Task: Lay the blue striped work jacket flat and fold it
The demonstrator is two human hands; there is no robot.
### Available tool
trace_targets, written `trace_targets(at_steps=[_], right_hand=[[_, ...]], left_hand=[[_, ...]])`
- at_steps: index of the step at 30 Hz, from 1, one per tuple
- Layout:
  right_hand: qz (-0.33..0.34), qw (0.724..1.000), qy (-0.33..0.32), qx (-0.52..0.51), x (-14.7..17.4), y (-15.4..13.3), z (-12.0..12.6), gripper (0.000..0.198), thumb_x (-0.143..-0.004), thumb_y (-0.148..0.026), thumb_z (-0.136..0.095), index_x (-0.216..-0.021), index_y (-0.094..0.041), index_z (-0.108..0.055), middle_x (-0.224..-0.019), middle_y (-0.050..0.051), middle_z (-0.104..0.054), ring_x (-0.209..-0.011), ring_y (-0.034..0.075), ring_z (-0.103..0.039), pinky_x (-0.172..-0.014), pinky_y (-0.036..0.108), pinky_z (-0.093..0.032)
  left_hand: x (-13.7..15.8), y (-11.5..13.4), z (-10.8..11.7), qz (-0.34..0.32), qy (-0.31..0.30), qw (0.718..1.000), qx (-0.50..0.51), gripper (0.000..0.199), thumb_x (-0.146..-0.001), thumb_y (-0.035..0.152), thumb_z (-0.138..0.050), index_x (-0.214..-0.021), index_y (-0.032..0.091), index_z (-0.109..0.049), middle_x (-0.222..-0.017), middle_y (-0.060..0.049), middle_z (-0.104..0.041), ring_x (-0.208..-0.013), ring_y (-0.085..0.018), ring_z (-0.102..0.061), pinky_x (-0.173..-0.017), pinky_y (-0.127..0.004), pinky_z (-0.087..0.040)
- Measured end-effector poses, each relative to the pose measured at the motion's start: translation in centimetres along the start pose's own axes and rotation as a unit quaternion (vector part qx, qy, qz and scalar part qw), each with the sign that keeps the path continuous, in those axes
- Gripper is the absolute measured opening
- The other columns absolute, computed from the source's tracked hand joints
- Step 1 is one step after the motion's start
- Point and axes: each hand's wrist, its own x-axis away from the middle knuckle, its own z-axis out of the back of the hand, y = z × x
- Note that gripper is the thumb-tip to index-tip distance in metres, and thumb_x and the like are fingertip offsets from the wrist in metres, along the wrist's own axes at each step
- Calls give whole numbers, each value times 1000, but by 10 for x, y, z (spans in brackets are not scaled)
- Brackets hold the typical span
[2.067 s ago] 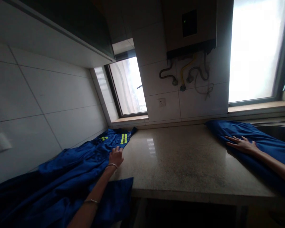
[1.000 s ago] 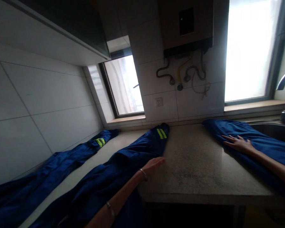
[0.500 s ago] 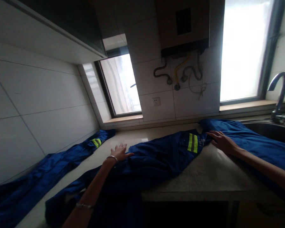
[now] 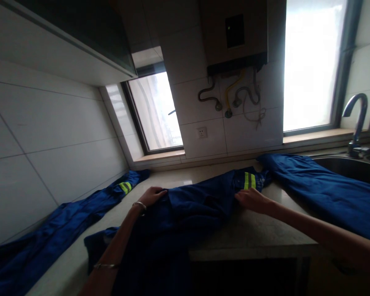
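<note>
A dark blue work garment with a yellow-green and grey reflective band lies across the counter and hangs over its front edge. My left hand, a bracelet at the wrist, is closed on the cloth at the garment's upper left. Near the reflective band, my right hand pinches the garment's lower right edge. Both sets of fingertips are partly hidden in the fabric. Another length of blue cloth with a matching band runs along the left wall. More folded blue cloth lies to the right, beside the sink.
The pale countertop ends in a front edge above a dark opening. At the right is a sink with a curved tap. A water heater with hoses hangs on the tiled wall. An overhead cabinet juts out at upper left.
My right hand has left the cuff end and moved left and down to the garment's lower edge. My left hand has gone from spread fingers to gripping the cloth, which has shifted right at its left end.
</note>
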Motion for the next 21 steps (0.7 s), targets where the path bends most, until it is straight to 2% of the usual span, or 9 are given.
trace_targets(at_steps=[4,6,8,10,12,14,17,19,21], right_hand=[[-167,986,4,-2,-3,63,32,21,-91,-21,-36,-101,-16,-55,-80,9,-66,-73,20,-63,-62,26,-42],[-285,959,5,9,4,106,47,27,-92,-25,-34,-109,-14,-52,-79,13,-66,-76,23,-64,-66,30,-43],[-393,919,12,15,17,149,57,34,-94,-24,-28,-116,-12,-50,-87,18,-65,-82,25,-63,-69,35,-43],[-443,896,-20,5,32,182,60,36,-93,-22,-27,-115,-11,-53,-95,21,-63,-86,25,-62,-70,36,-43],[-456,887,-74,-13,45,198,61,32,-88,-17,-34,-107,-10,-59,-93,20,-63,-79,23,-64,-67,35,-44],[-447,888,-106,-20,51,190,62,29,-82,-10,-41,-103,-10,-60,-85,18,-65,-71,22,-64,-63,33,-44],[-383,920,-78,-1,46,140,66,35,-83,-13,-42,-115,-12,-54,-84,17,-65,-76,27,-63,-63,36,-44],[-305,952,-39,2,37,90,69,37,-87,-23,-40,-123,-20,-48,-97,14,-64,-84,28,-62,-66,35,-44],[-161,987,20,-4,27,40,69,43,-86,-32,-44,-129,-28,-42,-118,11,-57,-96,27,-58,-66,33,-45]], left_hand=[[-9,-6,8,-33,79,995,-41,49,-76,57,-47,-86,16,-71,-83,-5,-71,-81,-23,-61,-73,-26,-42],[-11,-9,5,-16,113,991,-63,49,-77,57,-47,-88,16,-71,-85,-6,-71,-82,-23,-62,-74,-26,-42],[-12,-13,0,2,117,990,-79,48,-78,57,-47,-89,16,-71,-84,-7,-71,-83,-23,-62,-74,-26,-43],[-11,-17,-7,19,104,990,-91,47,-79,55,-46,-89,17,-71,-87,-8,-71,-87,-23,-62,-76,-26,-43],[-11,-21,-16,32,75,991,-105,45,-80,54,-45,-89,18,-71,-89,-9,-70,-90,-24,-62,-79,-27,-42],[-12,-25,-26,49,49,990,-122,44,-81,53,-44,-89,19,-71,-92,-10,-70,-94,-25,-61,-82,-28,-42],[-14,-28,-35,62,12,989,-131,46,-82,54,-41,-92,19,-69,-93,-11,-69,-96,-27,-61,-83,-30,-42],[-15,-30,-34,63,-34,992,-106,52,-83,57,-37,-96,17,-67,-95,-12,-69,-94,-26,-61,-82,-30,-42],[-14,-36,-26,65,-91,991,-71,58,-78,63,-41,-99,14,-65,-101,-13,-67,-95,-26,-61,-82,-29,-42]])
